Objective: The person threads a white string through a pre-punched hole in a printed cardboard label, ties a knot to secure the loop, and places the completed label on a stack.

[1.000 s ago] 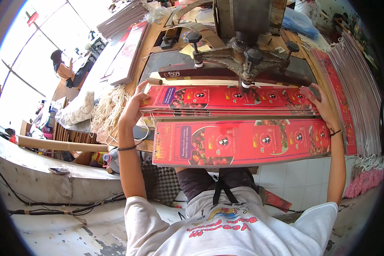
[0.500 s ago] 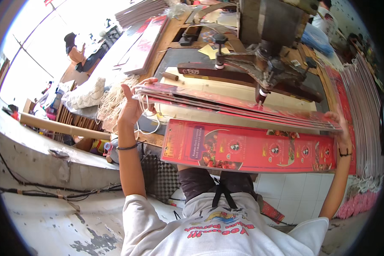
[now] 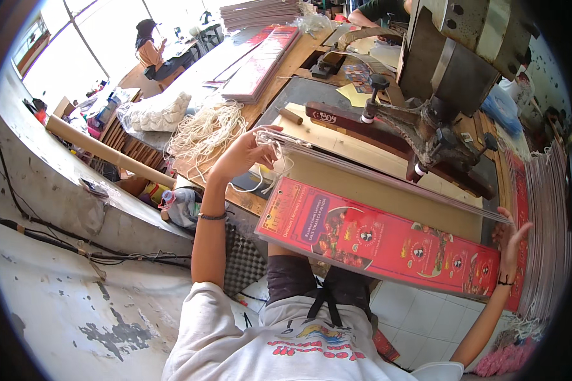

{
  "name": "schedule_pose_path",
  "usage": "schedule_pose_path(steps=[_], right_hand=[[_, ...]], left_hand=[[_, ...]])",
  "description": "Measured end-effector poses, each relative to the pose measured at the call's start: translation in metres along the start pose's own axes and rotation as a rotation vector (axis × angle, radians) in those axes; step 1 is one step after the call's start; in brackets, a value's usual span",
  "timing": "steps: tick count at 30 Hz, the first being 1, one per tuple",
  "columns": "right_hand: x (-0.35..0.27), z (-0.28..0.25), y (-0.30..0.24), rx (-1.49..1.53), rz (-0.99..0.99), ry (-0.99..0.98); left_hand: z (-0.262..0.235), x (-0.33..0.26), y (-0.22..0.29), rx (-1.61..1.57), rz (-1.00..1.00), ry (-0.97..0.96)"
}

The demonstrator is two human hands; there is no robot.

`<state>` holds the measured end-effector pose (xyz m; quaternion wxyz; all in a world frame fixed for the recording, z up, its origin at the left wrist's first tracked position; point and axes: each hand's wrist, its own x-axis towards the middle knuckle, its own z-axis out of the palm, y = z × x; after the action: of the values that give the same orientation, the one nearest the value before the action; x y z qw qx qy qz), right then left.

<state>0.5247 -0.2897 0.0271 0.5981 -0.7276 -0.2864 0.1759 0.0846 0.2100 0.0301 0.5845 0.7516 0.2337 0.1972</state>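
A bundle of long red printed boards (image 3: pixel 388 238) with glossy covers is raised at the near side of the workbench. The front board tilts its printed face toward me; the ones behind stand edge-up, with a gap showing a plain tan back. My left hand (image 3: pixel 245 154) is closed at the upper left corner, where white string loops (image 3: pixel 278 147) hang from the boards. At the opposite end, my right hand (image 3: pixel 508 244) supports the short ends, its palm against them and thumb raised.
Beyond the boards stands a heavy metal press (image 3: pixel 432 127) with black knobs. Loose white string (image 3: pixel 206 130) lies at the bench's left, near stacked red boards (image 3: pixel 264 66). More boards with strings (image 3: pixel 546 222) stand at the right. One person (image 3: pixel 151 51) sits by the window.
The bundle's right end has dropped, so it slants down to the right. The boards behind have become steeper and a gap has widened behind the front one. My right thumb has lifted outward.
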Motion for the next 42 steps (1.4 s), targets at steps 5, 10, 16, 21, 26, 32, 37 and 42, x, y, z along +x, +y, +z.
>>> schedule_pose_path(steps=[5,10,16,21,26,32,37,42], right_hand=[[0.005,-0.017,0.028,-0.444,-0.166,-0.011],[0.007,-0.024,0.037,-0.525,-0.114,0.003],[0.007,-0.030,0.050,-0.645,-0.225,0.071],[0.005,-0.034,0.051,-0.666,-0.207,0.066],[0.002,-0.031,0.051,-0.674,-0.208,0.102],[0.003,-0.038,0.053,-0.735,-0.173,0.077],[0.004,-0.044,0.064,-0.748,-0.230,0.106],[0.001,-0.043,0.058,-0.802,-0.245,0.123]], left_hand=[[0.002,-0.006,0.005,0.167,0.131,0.127],[0.022,-0.011,-0.010,0.255,0.305,0.466],[0.058,-0.020,-0.021,-0.209,0.394,0.775],[0.067,-0.022,-0.028,-0.230,0.393,0.815],[0.071,-0.022,-0.027,-0.257,0.371,0.809],[0.070,-0.024,-0.032,-0.222,0.427,0.757],[0.067,-0.024,-0.029,-0.262,0.396,0.719],[0.067,-0.028,-0.012,-0.203,0.325,0.701]])
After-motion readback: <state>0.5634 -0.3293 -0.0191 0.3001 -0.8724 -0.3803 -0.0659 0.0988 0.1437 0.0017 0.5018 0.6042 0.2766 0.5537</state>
